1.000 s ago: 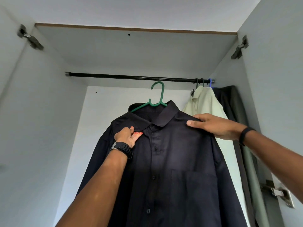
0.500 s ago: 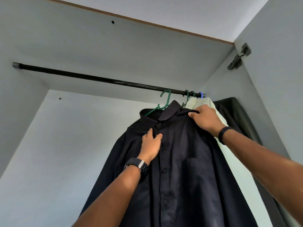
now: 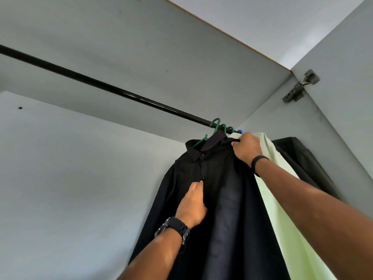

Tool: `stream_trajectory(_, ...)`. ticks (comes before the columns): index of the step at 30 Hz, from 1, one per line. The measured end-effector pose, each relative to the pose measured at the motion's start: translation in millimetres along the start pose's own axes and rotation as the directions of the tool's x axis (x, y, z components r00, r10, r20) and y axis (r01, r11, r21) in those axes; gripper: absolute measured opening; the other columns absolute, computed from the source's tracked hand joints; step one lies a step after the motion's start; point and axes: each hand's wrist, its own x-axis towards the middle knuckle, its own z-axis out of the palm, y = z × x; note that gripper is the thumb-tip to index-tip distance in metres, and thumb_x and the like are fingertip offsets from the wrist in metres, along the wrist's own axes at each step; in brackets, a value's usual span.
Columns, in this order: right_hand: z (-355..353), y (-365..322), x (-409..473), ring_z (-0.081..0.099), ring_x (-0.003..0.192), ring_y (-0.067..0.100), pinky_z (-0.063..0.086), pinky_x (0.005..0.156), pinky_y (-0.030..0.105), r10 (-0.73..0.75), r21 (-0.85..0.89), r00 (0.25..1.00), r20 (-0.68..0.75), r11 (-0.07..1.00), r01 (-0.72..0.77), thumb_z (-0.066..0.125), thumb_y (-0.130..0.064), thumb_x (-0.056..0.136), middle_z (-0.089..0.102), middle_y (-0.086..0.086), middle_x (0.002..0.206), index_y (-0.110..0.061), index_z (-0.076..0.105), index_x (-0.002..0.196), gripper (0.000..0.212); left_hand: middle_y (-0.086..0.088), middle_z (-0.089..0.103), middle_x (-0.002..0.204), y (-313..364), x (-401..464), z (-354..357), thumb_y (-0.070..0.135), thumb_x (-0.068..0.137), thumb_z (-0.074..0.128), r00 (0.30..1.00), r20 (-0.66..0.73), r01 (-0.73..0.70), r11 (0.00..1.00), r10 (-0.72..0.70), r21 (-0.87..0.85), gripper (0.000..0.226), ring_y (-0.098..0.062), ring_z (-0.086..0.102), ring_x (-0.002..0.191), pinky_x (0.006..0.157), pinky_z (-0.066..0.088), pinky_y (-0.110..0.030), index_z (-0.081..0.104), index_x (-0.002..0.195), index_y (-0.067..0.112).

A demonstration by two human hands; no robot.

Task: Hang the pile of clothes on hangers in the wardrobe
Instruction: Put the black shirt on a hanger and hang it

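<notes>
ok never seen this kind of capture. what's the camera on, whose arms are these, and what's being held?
There is no robot here. A person wears one wide-angle camera on the head, so you look up along their own two arms into a wardrobe.

The black bar is the wardrobe rail. A green hanger is hooked over it and carries a black shirt.

The right hand, with a dark band on its wrist, grips the shirt at the shoulder near the collar. The left hand, with a black watch, rests on the shirt's front by the buttons; its fingers look fairly straight.

Behind the black shirt hang a pale green shirt and a dark garment. The metal part at the upper right is a door hinge.
</notes>
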Motion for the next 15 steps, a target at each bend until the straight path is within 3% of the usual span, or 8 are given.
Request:
stream_trajectory(4, 17.2, 4.4, 21.6, 0.057, 0.102, 0.038, 0.044, 0.079, 0.032, -0.023, -0.029, 0.999, -0.044, 0.999, 0.022, 0.050, -0.009, 0.095, 0.060, 0.025, 0.113, 0.009, 0.057, 0.108, 0.024, -0.010, 0.044, 0.133, -14.8, 24.5, 0.0, -0.003, 0.087, 0.044, 0.999, 0.022, 0.042, 0.998, -0.041, -0.037, 0.063, -0.024, 0.046, 0.123, 0.101, 0.038, -0.024, 0.033, 0.146, 0.016)
stream_trajectory(7, 22.2, 5.1, 36.7, 0.056, 0.107, 0.039, 0.040, 0.076, 0.030, -0.040, -0.039, 0.995, -0.095, 0.999, 0.036, 0.051, -0.008, 0.095, 0.059, 0.024, 0.116, 0.007, 0.057, 0.107, 0.021, -0.010, 0.045, 0.135, -21.4, 42.7, 4.8, 0.010, 0.092, 0.047, 0.998, 0.047, 0.047, 0.998, -0.045, -0.046, 0.051, -0.024, 0.048, 0.123, 0.098, 0.039, -0.025, 0.039, 0.143, 0.016)
stream_trajectory(11, 21.3, 6.8, 53.9, 0.055, 0.109, 0.038, 0.037, 0.073, 0.027, -0.076, -0.122, 0.997, -0.029, 0.990, 0.072, 0.050, -0.009, 0.095, 0.058, 0.026, 0.119, -0.002, 0.053, 0.092, 0.009, -0.014, 0.043, 0.138, -26.1, 59.4, 17.4, 0.030, 0.094, 0.049, 0.988, 0.064, 0.144, 0.985, -0.139, -0.092, 0.063, -0.028, 0.049, 0.121, 0.103, 0.041, -0.034, 0.020, 0.149, 0.019)
stream_trajectory(15, 24.5, 4.3, 65.9, 0.053, 0.117, 0.037, 0.044, 0.087, 0.033, -0.119, -0.255, 0.988, 0.097, 0.957, 0.140, 0.049, -0.009, 0.096, 0.055, 0.024, 0.126, 0.006, 0.055, 0.118, 0.028, -0.016, 0.039, 0.143, -27.8, 74.3, 34.7, 0.040, 0.086, 0.059, 0.971, 0.126, 0.227, 0.941, -0.201, -0.252, 0.088, -0.030, 0.050, 0.122, 0.105, 0.041, -0.037, -0.001, 0.150, 0.034)
